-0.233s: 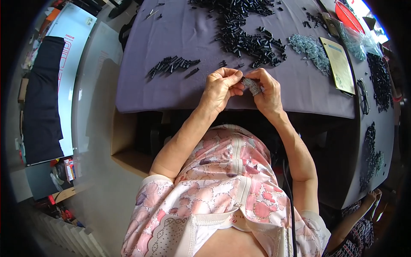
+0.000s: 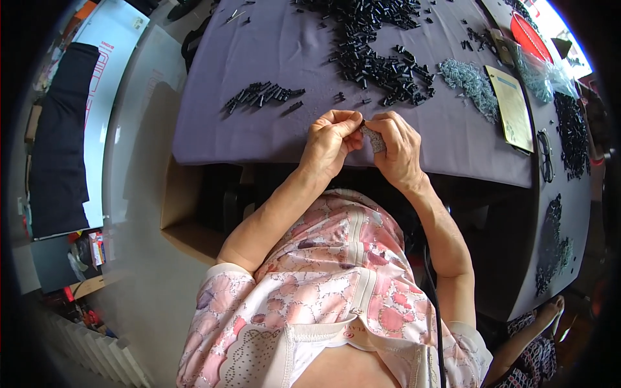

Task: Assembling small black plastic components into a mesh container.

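My left hand point(image 2: 328, 143) is closed in a pinch at the near edge of the table, thumb and forefinger on a small black tube-like piece point(image 2: 363, 123). Close against it, my right hand point(image 2: 399, 150) is curled round a grey speckled pad point(image 2: 374, 138), perhaps cloth, with its fingertips at the same black piece. The fingers hide most of both items. Just beyond my hands lies a large heap of small black tubular pieces point(image 2: 381, 61). A smaller group of black pieces point(image 2: 264, 95) lies to the left.
A purple-grey cloth covers the table point(image 2: 233, 139). To the right are a pile of small clear pieces point(image 2: 471, 84), a yellowish booklet point(image 2: 511, 110), eyeglasses point(image 2: 545, 155), a red basket point(image 2: 530, 37) and a clear plastic bag point(image 2: 540, 71). Another person's arm point(image 2: 540, 333) shows at lower right.
My right hand's fingers have folded further over the speckled pad, toward my left hand. My left hand keeps its pinch. The whole view has shifted slightly.
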`<state>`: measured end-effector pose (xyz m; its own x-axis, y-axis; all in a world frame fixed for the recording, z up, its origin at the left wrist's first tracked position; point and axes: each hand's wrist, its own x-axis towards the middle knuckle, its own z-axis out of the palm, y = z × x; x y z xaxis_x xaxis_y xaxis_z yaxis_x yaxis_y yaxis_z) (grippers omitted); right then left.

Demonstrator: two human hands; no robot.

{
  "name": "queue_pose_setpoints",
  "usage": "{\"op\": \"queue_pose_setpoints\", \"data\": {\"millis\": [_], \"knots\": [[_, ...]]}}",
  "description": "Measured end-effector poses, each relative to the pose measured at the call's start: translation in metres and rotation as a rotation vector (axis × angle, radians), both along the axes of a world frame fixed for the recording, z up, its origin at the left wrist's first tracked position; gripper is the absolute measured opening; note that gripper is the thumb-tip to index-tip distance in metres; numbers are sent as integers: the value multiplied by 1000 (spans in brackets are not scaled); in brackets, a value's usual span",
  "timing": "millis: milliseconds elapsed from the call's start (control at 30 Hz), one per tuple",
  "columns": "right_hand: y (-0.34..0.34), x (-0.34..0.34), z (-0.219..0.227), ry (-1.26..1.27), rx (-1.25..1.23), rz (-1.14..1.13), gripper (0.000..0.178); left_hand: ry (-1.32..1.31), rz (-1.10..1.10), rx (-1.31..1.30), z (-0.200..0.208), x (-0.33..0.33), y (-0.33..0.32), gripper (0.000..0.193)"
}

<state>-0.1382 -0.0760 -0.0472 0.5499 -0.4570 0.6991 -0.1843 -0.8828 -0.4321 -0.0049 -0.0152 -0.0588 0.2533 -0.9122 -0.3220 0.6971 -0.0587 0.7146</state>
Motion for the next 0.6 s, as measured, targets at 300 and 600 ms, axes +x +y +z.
{"op": "queue_pose_setpoints", "data": {"millis": [300, 600], "knots": [[-5, 4, -15, 16, 779, 14, 25, 7, -43, -42, -2, 7, 13, 6], [-33, 7, 20, 334, 158, -42, 37, 257, -14, -78, -6, 22, 13, 11]]}}
